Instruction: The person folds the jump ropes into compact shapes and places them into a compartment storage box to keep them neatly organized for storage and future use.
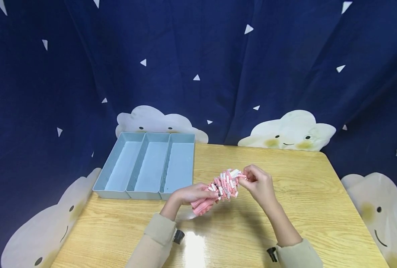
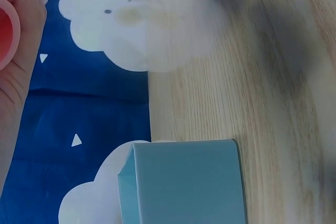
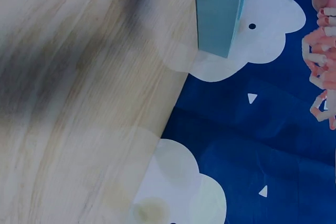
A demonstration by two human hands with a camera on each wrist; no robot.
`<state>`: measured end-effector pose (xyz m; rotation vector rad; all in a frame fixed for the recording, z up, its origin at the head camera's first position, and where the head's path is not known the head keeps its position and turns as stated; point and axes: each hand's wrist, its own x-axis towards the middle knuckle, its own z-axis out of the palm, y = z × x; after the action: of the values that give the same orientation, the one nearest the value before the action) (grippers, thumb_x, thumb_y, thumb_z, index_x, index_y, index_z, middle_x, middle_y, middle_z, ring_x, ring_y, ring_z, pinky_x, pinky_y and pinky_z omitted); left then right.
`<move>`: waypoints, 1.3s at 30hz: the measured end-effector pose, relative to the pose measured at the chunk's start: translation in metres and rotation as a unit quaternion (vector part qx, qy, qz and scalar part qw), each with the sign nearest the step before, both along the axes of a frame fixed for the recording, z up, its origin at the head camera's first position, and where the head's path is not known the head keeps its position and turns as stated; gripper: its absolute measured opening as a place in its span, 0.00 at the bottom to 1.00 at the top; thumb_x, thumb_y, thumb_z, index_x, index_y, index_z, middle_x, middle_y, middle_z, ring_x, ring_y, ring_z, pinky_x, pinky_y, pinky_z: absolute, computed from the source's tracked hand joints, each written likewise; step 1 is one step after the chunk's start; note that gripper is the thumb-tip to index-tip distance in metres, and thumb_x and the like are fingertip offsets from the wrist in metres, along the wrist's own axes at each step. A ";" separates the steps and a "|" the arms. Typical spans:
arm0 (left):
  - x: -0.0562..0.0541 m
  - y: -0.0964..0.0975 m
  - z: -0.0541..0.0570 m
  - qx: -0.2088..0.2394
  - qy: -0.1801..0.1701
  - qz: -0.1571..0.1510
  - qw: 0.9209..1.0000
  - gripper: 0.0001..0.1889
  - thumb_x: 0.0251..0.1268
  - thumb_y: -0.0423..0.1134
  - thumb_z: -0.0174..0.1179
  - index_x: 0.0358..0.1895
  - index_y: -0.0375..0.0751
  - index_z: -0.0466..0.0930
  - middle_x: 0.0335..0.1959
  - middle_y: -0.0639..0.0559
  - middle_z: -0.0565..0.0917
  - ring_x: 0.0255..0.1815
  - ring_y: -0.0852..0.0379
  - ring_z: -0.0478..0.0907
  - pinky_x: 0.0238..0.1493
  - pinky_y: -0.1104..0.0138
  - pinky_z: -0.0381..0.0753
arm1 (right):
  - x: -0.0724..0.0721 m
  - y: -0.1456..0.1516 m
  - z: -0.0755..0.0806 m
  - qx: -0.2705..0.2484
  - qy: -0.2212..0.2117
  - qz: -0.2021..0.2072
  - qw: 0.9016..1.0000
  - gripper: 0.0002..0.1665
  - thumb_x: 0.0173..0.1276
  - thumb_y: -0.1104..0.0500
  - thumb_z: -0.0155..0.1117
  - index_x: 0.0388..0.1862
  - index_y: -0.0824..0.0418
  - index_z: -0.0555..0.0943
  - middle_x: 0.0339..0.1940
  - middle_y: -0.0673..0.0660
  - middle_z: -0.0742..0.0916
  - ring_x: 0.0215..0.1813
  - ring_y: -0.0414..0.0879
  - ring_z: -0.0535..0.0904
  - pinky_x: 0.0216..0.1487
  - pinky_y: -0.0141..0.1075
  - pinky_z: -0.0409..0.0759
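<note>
A bundled jump rope with pink and white beads [image 1: 226,185] is held above the table, its loops gathered close together. Its smooth pink handles [image 1: 203,206] stick out toward the lower left. My left hand [image 1: 193,193] grips the bundle at the handle end. At the other end, my right hand [image 1: 258,180] pinches a beaded strand between thumb and fingers. The left wrist view shows the round hollow end of a pink handle [image 2: 5,32] by the hand. Beaded loops [image 3: 321,66] hang at the edge of the right wrist view, where the right hand cannot be made out.
To the left on the wooden table [image 1: 305,193] stands a light blue tray [image 1: 127,194] with three long compartments. Behind the table hangs a dark blue curtain [image 1: 171,41] with white clouds and triangles. Each forearm has a small black piece at the sleeve cuff.
</note>
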<state>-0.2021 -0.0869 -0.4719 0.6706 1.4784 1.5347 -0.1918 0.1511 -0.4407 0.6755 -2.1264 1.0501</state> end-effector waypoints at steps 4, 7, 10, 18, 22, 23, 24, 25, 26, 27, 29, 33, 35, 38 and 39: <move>0.000 0.001 0.001 0.004 -0.001 0.000 1.000 0.14 0.70 0.40 0.44 0.36 0.30 0.72 0.16 0.48 0.76 0.13 0.59 0.74 0.16 0.69 0.76 | -0.002 -0.001 -0.003 -0.029 0.008 0.023 0.999 0.16 0.37 0.78 0.64 0.22 0.62 0.74 0.15 0.49 0.73 0.17 0.39 0.66 0.16 0.23 0.65; 0.001 0.001 0.001 0.009 -0.003 -0.003 1.000 0.14 0.70 0.40 0.44 0.36 0.30 0.72 0.17 0.48 0.76 0.13 0.59 0.74 0.16 0.69 0.77 | -0.002 -0.003 -0.005 -0.052 -0.003 0.041 0.998 0.14 0.40 0.78 0.61 0.23 0.63 0.75 0.15 0.52 0.73 0.17 0.41 0.65 0.14 0.24 0.63; 0.000 0.001 0.000 0.009 -0.002 -0.005 1.000 0.14 0.70 0.40 0.44 0.36 0.30 0.72 0.17 0.48 0.76 0.13 0.59 0.74 0.16 0.69 0.77 | -0.002 -0.003 -0.006 -0.060 -0.016 0.043 0.997 0.13 0.42 0.77 0.58 0.24 0.63 0.76 0.17 0.50 0.73 0.17 0.36 0.64 0.15 0.23 0.62; -0.001 -0.001 0.000 0.003 -0.002 -0.001 1.000 0.14 0.69 0.41 0.45 0.36 0.31 0.73 0.17 0.49 0.76 0.13 0.60 0.74 0.17 0.70 0.77 | 0.001 -0.003 -0.004 -0.050 -0.027 0.035 0.998 0.12 0.46 0.76 0.57 0.26 0.61 0.80 0.17 0.48 0.76 0.19 0.33 0.65 0.18 0.21 0.63; 0.000 -0.002 -0.001 0.012 -0.001 -0.004 1.000 0.14 0.70 0.41 0.44 0.36 0.31 0.72 0.17 0.49 0.76 0.13 0.60 0.74 0.17 0.70 0.76 | 0.007 -0.004 0.005 -0.045 -0.044 0.045 0.997 0.14 0.45 0.79 0.61 0.27 0.64 0.81 0.18 0.50 0.78 0.19 0.35 0.66 0.17 0.24 0.64; -0.001 -0.002 -0.002 0.014 -0.002 -0.005 1.000 0.14 0.70 0.41 0.44 0.36 0.32 0.72 0.17 0.49 0.76 0.13 0.60 0.74 0.17 0.70 0.76 | 0.009 -0.005 0.009 -0.046 -0.055 0.048 0.996 0.13 0.45 0.79 0.62 0.28 0.65 0.81 0.18 0.52 0.79 0.19 0.35 0.66 0.17 0.24 0.64; -0.001 -0.002 -0.002 0.017 -0.002 -0.005 1.000 0.14 0.70 0.41 0.43 0.36 0.32 0.72 0.17 0.49 0.76 0.13 0.60 0.74 0.16 0.71 0.76 | 0.012 -0.006 0.014 -0.045 -0.067 0.051 0.995 0.13 0.45 0.79 0.63 0.29 0.67 0.81 0.18 0.54 0.79 0.19 0.35 0.67 0.17 0.24 0.65; -0.001 -0.002 -0.002 0.019 -0.001 -0.005 1.000 0.15 0.70 0.41 0.43 0.35 0.32 0.72 0.17 0.49 0.76 0.13 0.60 0.74 0.16 0.71 0.76 | 0.015 -0.007 0.019 -0.049 -0.084 0.057 0.994 0.12 0.46 0.79 0.64 0.30 0.69 0.81 0.19 0.55 0.79 0.20 0.35 0.67 0.18 0.24 0.66; -0.001 -0.001 -0.002 0.022 -0.001 -0.005 1.000 0.15 0.71 0.41 0.43 0.35 0.32 0.72 0.17 0.49 0.76 0.13 0.60 0.74 0.16 0.71 0.75 | 0.018 -0.008 0.024 -0.055 -0.104 0.066 0.991 0.11 0.47 0.79 0.64 0.31 0.71 0.81 0.20 0.58 0.80 0.20 0.36 0.69 0.19 0.24 0.67; -0.001 -0.001 -0.003 0.022 -0.002 -0.005 1.000 0.15 0.71 0.42 0.43 0.35 0.32 0.72 0.17 0.50 0.76 0.13 0.61 0.74 0.15 0.71 0.75 | 0.021 -0.008 0.028 -0.061 -0.129 0.074 0.987 0.10 0.49 0.78 0.63 0.32 0.72 0.80 0.21 0.60 0.80 0.21 0.35 0.70 0.19 0.24 0.68; -0.001 -0.002 -0.003 0.022 -0.003 -0.004 1.000 0.15 0.70 0.42 0.43 0.35 0.32 0.72 0.17 0.50 0.76 0.13 0.61 0.74 0.16 0.71 0.75 | 0.025 -0.008 0.036 -0.078 -0.180 0.084 0.977 0.07 0.55 0.76 0.60 0.35 0.75 0.80 0.24 0.64 0.81 0.22 0.36 0.73 0.20 0.25 0.71; 0.000 -0.002 -0.001 0.020 -0.009 -0.004 1.000 0.16 0.70 0.43 0.45 0.36 0.31 0.72 0.17 0.50 0.76 0.13 0.60 0.74 0.16 0.71 0.76 | 0.022 -0.002 0.038 -0.122 -0.296 0.089 0.943 0.09 0.65 0.69 0.56 0.39 0.75 0.80 0.25 0.60 0.83 0.23 0.36 0.76 0.22 0.27 0.75; 0.000 -0.002 -0.001 0.020 -0.009 -0.005 1.000 0.15 0.69 0.42 0.45 0.37 0.31 0.72 0.17 0.50 0.76 0.13 0.60 0.74 0.17 0.70 0.76 | 0.018 0.003 0.036 -0.140 -0.349 0.094 0.922 0.12 0.65 0.65 0.57 0.42 0.75 0.79 0.26 0.55 0.84 0.24 0.36 0.77 0.25 0.27 0.77; 0.000 -0.002 -0.001 0.018 0.000 -0.010 1.000 0.16 0.70 0.42 0.44 0.38 0.29 0.72 0.17 0.49 0.76 0.13 0.60 0.74 0.17 0.70 0.76 | 0.012 0.011 0.033 -0.152 -0.409 0.118 0.892 0.18 0.65 0.63 0.59 0.48 0.76 0.75 0.31 0.49 0.84 0.28 0.37 0.79 0.29 0.27 0.78; 0.000 -0.002 -0.001 0.018 0.004 -0.011 1.000 0.16 0.70 0.41 0.44 0.38 0.28 0.72 0.17 0.49 0.76 0.13 0.60 0.74 0.16 0.70 0.76 | 0.010 0.013 0.034 -0.151 -0.422 0.129 0.884 0.19 0.65 0.63 0.59 0.50 0.76 0.74 0.32 0.48 0.84 0.29 0.37 0.79 0.29 0.27 0.78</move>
<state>-0.2021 -0.0890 -0.4725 0.7125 1.4490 1.5465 -0.1814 0.1638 -0.4071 0.3722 -2.5062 2.0640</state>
